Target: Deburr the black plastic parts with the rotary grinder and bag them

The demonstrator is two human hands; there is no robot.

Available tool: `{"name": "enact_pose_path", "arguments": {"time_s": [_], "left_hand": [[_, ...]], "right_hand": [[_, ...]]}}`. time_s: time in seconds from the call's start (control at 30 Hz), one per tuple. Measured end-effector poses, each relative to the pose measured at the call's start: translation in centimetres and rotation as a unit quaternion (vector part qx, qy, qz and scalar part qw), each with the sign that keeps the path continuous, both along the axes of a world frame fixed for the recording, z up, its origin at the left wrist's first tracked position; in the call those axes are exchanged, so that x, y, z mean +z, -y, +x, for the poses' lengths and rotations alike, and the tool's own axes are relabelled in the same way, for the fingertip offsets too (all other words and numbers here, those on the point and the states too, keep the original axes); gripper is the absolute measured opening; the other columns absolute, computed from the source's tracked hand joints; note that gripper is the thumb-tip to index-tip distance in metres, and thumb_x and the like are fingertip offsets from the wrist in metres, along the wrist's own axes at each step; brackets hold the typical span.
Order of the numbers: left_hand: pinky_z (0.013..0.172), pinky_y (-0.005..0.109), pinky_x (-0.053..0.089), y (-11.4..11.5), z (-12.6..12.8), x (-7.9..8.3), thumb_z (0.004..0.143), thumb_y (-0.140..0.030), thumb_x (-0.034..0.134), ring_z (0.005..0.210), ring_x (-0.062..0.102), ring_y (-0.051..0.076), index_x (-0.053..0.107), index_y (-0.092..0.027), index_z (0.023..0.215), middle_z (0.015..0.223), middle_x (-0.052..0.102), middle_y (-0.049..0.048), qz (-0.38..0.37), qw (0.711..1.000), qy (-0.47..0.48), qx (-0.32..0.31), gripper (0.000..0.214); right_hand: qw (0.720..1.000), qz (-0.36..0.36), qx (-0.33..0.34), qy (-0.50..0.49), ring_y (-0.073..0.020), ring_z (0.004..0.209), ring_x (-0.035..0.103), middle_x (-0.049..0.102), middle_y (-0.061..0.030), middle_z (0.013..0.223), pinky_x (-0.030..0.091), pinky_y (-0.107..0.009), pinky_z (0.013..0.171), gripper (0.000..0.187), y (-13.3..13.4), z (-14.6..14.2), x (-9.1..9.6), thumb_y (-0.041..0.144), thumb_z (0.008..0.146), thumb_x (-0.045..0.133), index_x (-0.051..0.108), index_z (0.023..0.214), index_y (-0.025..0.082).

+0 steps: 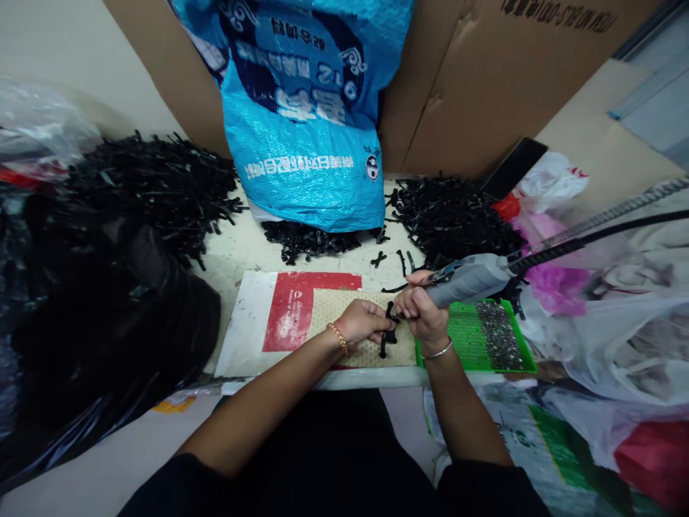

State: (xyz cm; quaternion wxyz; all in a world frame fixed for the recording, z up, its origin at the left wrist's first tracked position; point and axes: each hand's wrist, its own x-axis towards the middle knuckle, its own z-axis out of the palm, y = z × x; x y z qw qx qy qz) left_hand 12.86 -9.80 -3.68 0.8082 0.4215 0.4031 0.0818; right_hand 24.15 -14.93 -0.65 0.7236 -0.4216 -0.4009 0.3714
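My right hand (424, 316) is wrapped round a grey electric screwdriver (474, 277), its tip pointing down and left toward my left hand. My left hand (362, 321) pinches a small black plastic part (388, 336) with rounded ends, just above a beige textured mat (331, 309). Tool tip and part meet close together; whether they touch is hidden by my fingers. To the right of the mat, a green tray (455, 327) holds a heap of small metal screws (498, 334).
Black part heaps lie at the left (156, 187) and right (452, 215). A blue woven sack (312, 143) stands at the back over more parts. A black phone (515, 166) leans at the right. A black bag (108, 309) bulges at the left; the screwdriver's cable (603, 233) crosses the right.
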Motion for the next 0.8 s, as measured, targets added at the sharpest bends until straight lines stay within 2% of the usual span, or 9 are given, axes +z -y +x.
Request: {"name": "enact_pose_path", "arguments": {"time_s": [0.1,0.2,0.27,0.33,0.43,0.5,0.8], "left_hand": [[0.053,0.023,0.053,0.0,-0.1,0.0,0.069,-0.012,0.079,0.052,0.062,0.011,0.061,-0.009,0.065,0.061,0.065,0.0028,-0.009,1.0,0.011,-0.002,0.019],[0.057,0.023,0.054,0.0,-0.1,-0.1,0.073,-0.014,0.077,0.058,0.065,0.011,0.063,-0.009,0.071,0.069,0.068,0.0053,-0.015,1.0,0.018,-0.002,0.015],[0.059,0.023,0.054,0.0,-0.1,-0.2,0.076,-0.014,0.075,0.06,0.066,0.011,0.064,-0.01,0.075,0.074,0.07,0.0064,-0.018,1.0,0.015,-0.002,0.012],[0.058,0.023,0.054,0.1,-0.1,-0.2,0.079,-0.015,0.074,0.061,0.067,0.012,0.064,-0.01,0.079,0.076,0.07,0.0067,-0.021,1.0,0.012,-0.002,0.011],[0.057,0.023,0.055,0.1,-0.1,-0.2,0.08,-0.017,0.073,0.065,0.069,0.014,0.062,-0.011,0.08,0.077,0.071,0.007,-0.021,1.0,0.012,0.0,0.013],[0.057,0.022,0.055,0.1,-0.1,-0.2,0.081,-0.018,0.072,0.066,0.07,0.015,0.061,-0.011,0.082,0.078,0.071,0.0079,-0.017,1.0,0.01,-0.004,0.013],[0.056,0.021,0.054,0.1,-0.1,0.2,0.081,-0.018,0.073,0.065,0.07,0.014,0.059,-0.01,0.08,0.076,0.071,0.0075,-0.014,1.0,-0.004,-0.012,0.016]], "right_hand": [[0.998,0.02,-0.053,0.002,-0.008,0.038,0.033,0.035,0.0118,0.045,0.039,-0.024,0.044,0.028,1.0,0.7,1.4,0.039,0.079,0.066,0.057,0.102,0.025],[0.984,0.055,-0.171,0.02,-0.0081,0.038,0.034,0.035,0.0114,0.045,0.039,-0.023,0.044,0.029,2.6,3.0,2.4,0.039,0.078,0.067,0.057,0.1,0.024],[0.967,0.048,-0.251,0.025,-0.0074,0.039,0.034,0.036,0.0113,0.046,0.038,-0.022,0.045,0.026,3.6,4.9,2.2,0.038,0.078,0.066,0.058,0.097,0.022],[0.954,0.014,-0.298,0.018,-0.0065,0.039,0.033,0.036,0.0117,0.047,0.038,-0.022,0.044,0.025,4.2,6.5,1.4,0.036,0.078,0.067,0.058,0.095,0.021],[0.949,-0.025,-0.313,0.012,-0.006,0.039,0.033,0.036,0.0119,0.047,0.036,-0.021,0.043,0.025,4.5,7.7,-0.1,0.036,0.077,0.068,0.058,0.093,0.02],[0.948,-0.027,-0.315,0.022,-0.0062,0.039,0.034,0.038,0.0116,0.047,0.036,-0.021,0.043,0.025,4.5,8.0,-0.8,0.036,0.075,0.069,0.059,0.092,0.02],[0.959,-0.023,-0.281,0.02,-0.0065,0.041,0.038,0.041,0.0102,0.049,0.037,-0.021,0.045,0.025,4.0,8.8,-1.8,0.034,0.076,0.071,0.061,0.094,0.02]]}}
